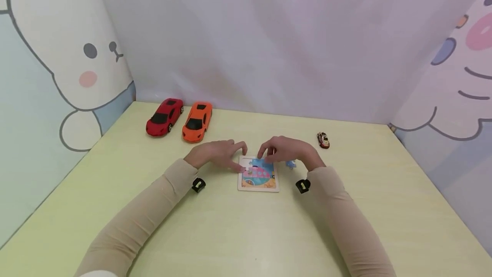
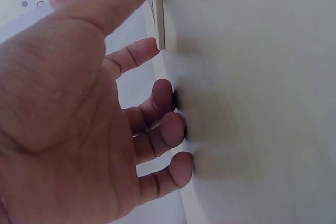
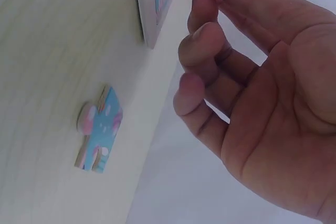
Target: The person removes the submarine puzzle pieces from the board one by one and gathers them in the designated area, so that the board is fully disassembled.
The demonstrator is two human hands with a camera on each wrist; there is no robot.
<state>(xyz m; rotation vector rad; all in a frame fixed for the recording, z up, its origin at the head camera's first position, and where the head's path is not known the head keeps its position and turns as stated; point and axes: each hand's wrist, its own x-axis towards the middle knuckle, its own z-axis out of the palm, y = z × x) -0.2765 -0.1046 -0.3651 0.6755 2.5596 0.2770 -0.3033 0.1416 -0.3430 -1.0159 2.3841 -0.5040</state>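
A small jigsaw puzzle in a pale frame [image 1: 259, 190] lies on the table, its picture blue, pink and orange. The upper left of the picture shows a pale gap. My left hand [image 1: 221, 155] is at the frame's left side, the thumb over its left edge and the index fingertip by the upper left corner. In the left wrist view its other fingers [image 2: 172, 129] rest on the tabletop. My right hand [image 1: 284, 148] bends over the top of the puzzle, fingertips at the blue pieces; whether it pinches one I cannot tell. Beside it lies a loose blue puzzle piece [image 3: 105, 129].
A red toy car [image 1: 165, 117] and an orange toy car [image 1: 197, 122] stand at the back left of the table [image 1: 238, 234]. A small patterned toy car [image 1: 323, 140] is at the back right. Printed fabric walls [image 1: 261, 46] enclose the table's back and sides.
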